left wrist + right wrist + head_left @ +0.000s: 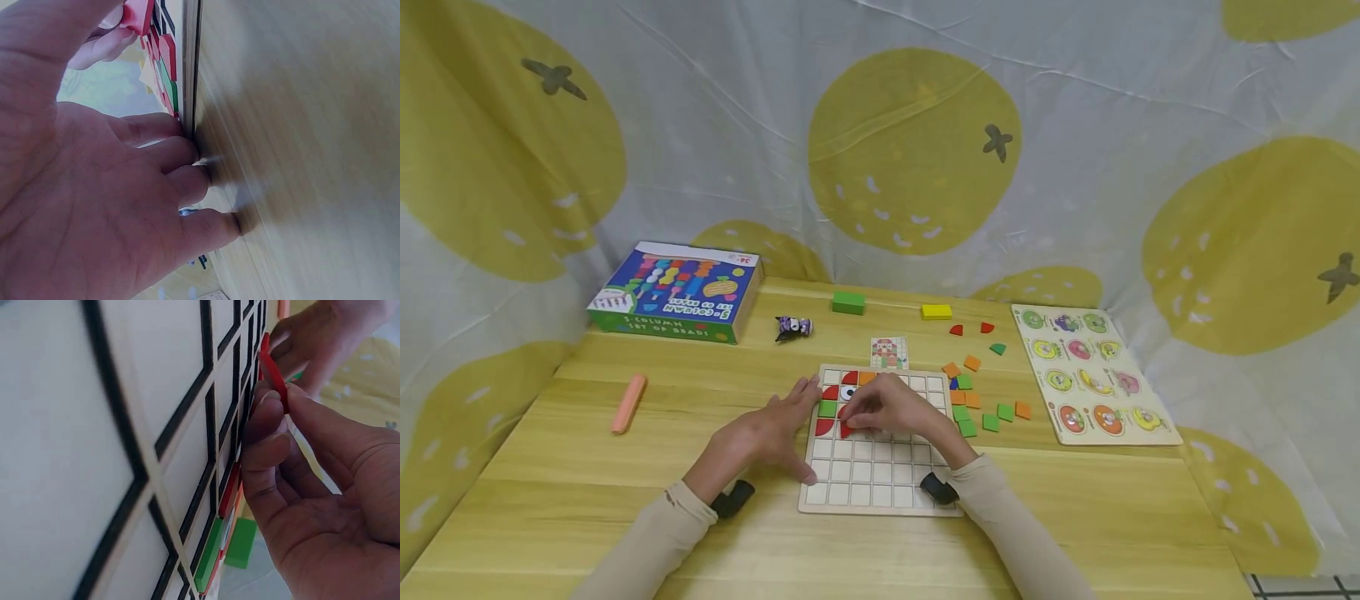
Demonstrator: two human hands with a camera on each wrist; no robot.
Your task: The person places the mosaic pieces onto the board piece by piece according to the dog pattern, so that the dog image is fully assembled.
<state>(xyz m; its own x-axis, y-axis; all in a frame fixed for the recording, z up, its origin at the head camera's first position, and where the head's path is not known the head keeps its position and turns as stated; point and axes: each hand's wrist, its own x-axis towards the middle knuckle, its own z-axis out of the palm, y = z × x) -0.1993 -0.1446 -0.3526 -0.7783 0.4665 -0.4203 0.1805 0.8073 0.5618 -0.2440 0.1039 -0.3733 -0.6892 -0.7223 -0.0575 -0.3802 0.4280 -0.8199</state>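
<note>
A wooden grid board (880, 487) lies on the table in front of me, with red, green and orange tiles set in its upper left cells. My right hand (880, 408) pinches a red tile (274, 372) between thumb and fingers just over the board (94, 450), near the placed tiles. My left hand (775, 433) lies flat on the table with straight fingers (181, 153) pressed against the board's left edge (190, 69). The red tile (139, 15) shows at the top of the left wrist view.
Loose orange and green tiles (981, 408) lie right of the board. A fruit peg puzzle (1093, 383) sits further right. A blue bead box (677, 292), a pink stick (628, 402), a small toy figure (793, 327), green (847, 302) and yellow (936, 312) blocks and a pattern card (889, 352) lie behind.
</note>
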